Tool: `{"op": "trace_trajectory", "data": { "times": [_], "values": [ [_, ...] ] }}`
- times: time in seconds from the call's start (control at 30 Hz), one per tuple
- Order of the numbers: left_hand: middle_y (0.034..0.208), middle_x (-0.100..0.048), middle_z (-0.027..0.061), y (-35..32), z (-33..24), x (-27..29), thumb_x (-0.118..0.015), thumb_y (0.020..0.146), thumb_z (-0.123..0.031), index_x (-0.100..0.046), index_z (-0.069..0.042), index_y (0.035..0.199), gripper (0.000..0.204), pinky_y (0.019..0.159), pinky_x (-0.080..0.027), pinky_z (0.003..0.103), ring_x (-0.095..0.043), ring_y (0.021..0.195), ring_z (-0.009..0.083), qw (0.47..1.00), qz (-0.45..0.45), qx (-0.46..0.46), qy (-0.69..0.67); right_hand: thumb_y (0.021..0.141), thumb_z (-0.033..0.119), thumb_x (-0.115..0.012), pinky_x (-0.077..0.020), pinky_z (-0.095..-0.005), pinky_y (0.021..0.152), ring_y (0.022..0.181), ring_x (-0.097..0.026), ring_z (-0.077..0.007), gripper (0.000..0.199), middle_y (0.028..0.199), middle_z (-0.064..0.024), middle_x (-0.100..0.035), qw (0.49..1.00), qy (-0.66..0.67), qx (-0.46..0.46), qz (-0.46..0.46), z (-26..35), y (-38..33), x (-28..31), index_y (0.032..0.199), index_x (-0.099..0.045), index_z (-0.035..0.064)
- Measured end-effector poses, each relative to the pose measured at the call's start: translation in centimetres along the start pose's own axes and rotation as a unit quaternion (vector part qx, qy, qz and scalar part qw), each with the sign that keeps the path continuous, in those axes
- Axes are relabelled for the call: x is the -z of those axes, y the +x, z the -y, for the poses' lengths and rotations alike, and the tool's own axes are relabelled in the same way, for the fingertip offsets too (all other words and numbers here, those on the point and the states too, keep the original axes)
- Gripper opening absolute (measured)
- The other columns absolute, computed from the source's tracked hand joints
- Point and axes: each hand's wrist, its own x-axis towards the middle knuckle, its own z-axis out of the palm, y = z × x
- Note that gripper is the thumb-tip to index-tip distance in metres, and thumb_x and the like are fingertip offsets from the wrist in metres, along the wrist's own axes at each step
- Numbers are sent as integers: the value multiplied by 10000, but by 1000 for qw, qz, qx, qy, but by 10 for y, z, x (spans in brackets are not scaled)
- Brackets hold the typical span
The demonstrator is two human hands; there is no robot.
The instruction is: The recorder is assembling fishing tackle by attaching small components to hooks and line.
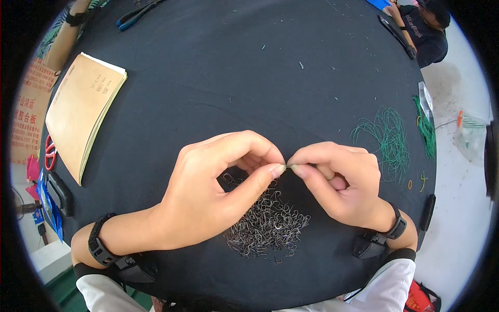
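Observation:
Above a heap of dark metal fish hooks [270, 226], my left hand [218, 187] and my right hand [343, 179] meet fingertip to fingertip. Each pinches with thumb and forefinger. A tiny bit of something thin and greenish shows between the tips; the fingers hide most of it, so I cannot tell its kind. A loose tangle of green line [387, 143] lies on the black cloth to the right of my right hand. The hook heap is partly covered by my left hand.
A tan paper booklet [86, 104], red-handled scissors [50, 153] and a black case [61, 193] lie at the left. Blue-handled pliers [136, 15] are at the far edge. On the right sits a bundle of green cord [426, 127]. Another person [423, 31] is at the far right.

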Motion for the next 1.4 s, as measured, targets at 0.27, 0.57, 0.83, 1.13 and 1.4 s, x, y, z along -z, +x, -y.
{"op": "trace_trajectory", "data": {
  "times": [0.27, 0.57, 0.83, 1.13, 1.4],
  "values": [
    [831, -632, 118, 3, 0, 3, -651, 757, 38, -604, 13, 849, 107, 673, -489, 275, -627, 757, 192, 975, -37, -148, 160, 836, 27, -610, -168, -209, 440, 453, -247, 12, 77, 487, 84, -315, 968, 200, -147, 32, -2, -5, 1, 911, -623, 27],
    [799, -636, 128, 3, 3, 1, -656, 740, 43, -597, 9, 835, 117, 656, -490, 290, -632, 726, 221, 974, -49, -167, 147, 835, 14, -608, -180, -214, 434, 449, -242, 4, 84, 482, 86, -303, 978, 158, -132, 40, 1, -3, 4, 915, -633, 25],
    [860, -623, 103, 0, -1, 1, -593, 828, 48, -583, 51, 896, 70, 703, -498, 247, -612, 783, 127, 997, -9, -57, 48, 801, -14, -620, -236, -219, 416, 414, -286, -34, 108, 468, 48, -318, 994, 77, -71, 24, 1, -3, 3, 895, -646, 33],
    [879, -612, 98, 1, -4, 2, -570, 865, 40, -559, 73, 943, 85, 743, -496, 253, -596, 799, 122, 974, 23, 108, -196, 769, -15, -649, -267, -222, 410, 412, -332, -54, 113, 481, 33, -341, 1000, 16, -10, 2, 0, -3, 1, 870, -642, 35],
    [885, -612, 99, -1, -4, 3, -574, 855, 52, -560, 73, 943, 92, 741, -498, 256, -601, 806, 124, 996, -3, -67, 62, 864, 61, -616, -166, -200, 454, 477, -238, 24, 59, 513, 117, -326, 926, 293, -233, 46, 2, -2, 2, 901, -620, 15]
  ]
}}
